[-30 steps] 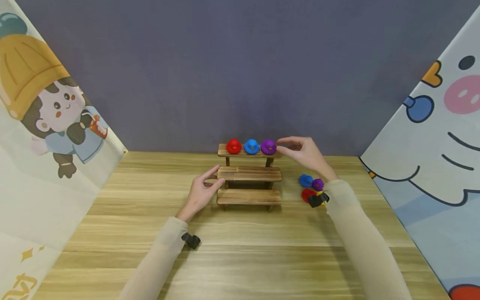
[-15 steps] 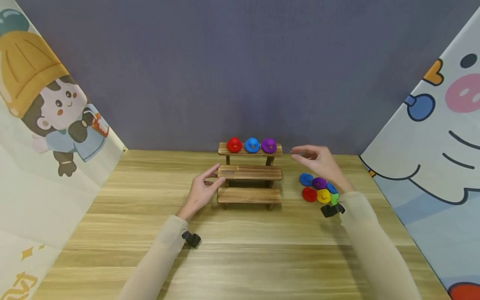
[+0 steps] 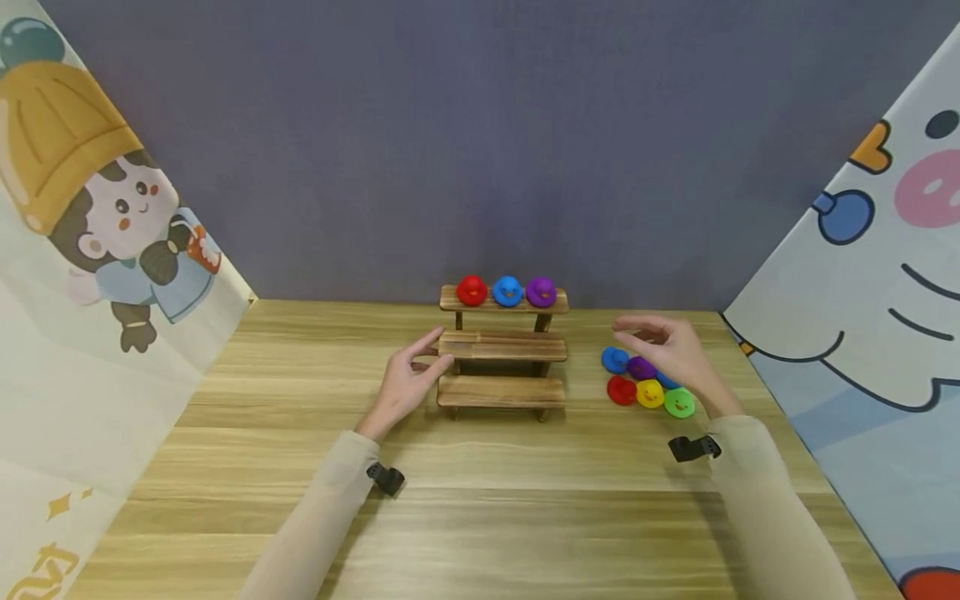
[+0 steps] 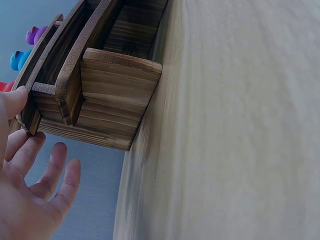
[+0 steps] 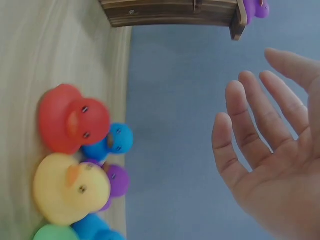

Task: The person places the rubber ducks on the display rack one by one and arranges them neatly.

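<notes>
A small three-tier wooden stand [image 3: 501, 392] stands on the table. On its top tier sit a red rubber duck [image 3: 472, 291], a blue rubber duck [image 3: 507, 292] and a purple rubber duck [image 3: 541, 292]. My left hand [image 3: 405, 387] holds the left end of the middle tier between thumb and index finger; the other fingers are spread in the left wrist view. Nothing is held in my right hand [image 3: 671, 350], which hovers with relaxed fingers over a group of ducks. That group includes a red duck [image 5: 72, 119], a yellow duck [image 5: 65, 190] and a green duck [image 3: 679, 403].
Beside those are a blue duck [image 3: 615, 360], a purple duck [image 3: 641, 367] and another blue duck [image 3: 667, 381], partly hidden by the right hand. A grey wall [image 3: 480, 150] rises behind the table [image 3: 480, 517]. Printed panels [image 3: 922, 317] flank both sides.
My right hand has moved away from the purple duck on the top tier, right and toward me, over the loose ducks. The left hand stays at the stand.
</notes>
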`<state>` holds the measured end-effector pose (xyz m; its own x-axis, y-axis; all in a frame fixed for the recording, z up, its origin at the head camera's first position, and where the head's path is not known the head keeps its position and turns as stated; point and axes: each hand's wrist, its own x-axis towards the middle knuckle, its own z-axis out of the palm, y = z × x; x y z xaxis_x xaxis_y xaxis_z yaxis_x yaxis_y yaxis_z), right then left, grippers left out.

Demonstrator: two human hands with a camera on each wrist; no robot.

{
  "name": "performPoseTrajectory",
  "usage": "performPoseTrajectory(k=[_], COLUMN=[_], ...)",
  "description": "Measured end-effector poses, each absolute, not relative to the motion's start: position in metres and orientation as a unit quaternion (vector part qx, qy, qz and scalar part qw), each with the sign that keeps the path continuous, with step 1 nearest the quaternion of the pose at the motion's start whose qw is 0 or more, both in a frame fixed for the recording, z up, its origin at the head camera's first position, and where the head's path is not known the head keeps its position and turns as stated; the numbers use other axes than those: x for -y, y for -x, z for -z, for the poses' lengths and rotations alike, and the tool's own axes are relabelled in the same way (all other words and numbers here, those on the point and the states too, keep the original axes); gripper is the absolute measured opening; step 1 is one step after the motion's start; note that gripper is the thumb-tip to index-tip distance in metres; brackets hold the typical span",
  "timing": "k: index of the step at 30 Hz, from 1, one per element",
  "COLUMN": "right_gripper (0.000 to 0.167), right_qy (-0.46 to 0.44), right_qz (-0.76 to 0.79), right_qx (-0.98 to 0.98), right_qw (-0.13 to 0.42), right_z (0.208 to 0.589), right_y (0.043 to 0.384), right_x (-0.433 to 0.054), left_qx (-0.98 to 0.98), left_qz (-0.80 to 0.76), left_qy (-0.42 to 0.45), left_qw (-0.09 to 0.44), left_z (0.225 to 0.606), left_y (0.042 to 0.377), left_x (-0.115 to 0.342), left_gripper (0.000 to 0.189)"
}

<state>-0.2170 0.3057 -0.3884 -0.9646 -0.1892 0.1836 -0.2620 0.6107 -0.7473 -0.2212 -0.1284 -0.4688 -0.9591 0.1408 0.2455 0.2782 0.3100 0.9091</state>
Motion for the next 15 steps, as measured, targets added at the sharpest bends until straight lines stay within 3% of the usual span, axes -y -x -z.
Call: performPoseTrajectory(k=[15], right_gripper=[0.045], right_qy=[-0.066], right_qz=[-0.41], right_qx=[0.909], right_qw=[0.035], right_z=[0.416], right_y=[0.184], right_x=[-0.356], left_qx=[0.809], left_qz=[0.57], left_qy=[0.129], left_qw=[0.06], left_z=[0.47], left_y=[0.221], left_x=[0.128], left_gripper=[0.056])
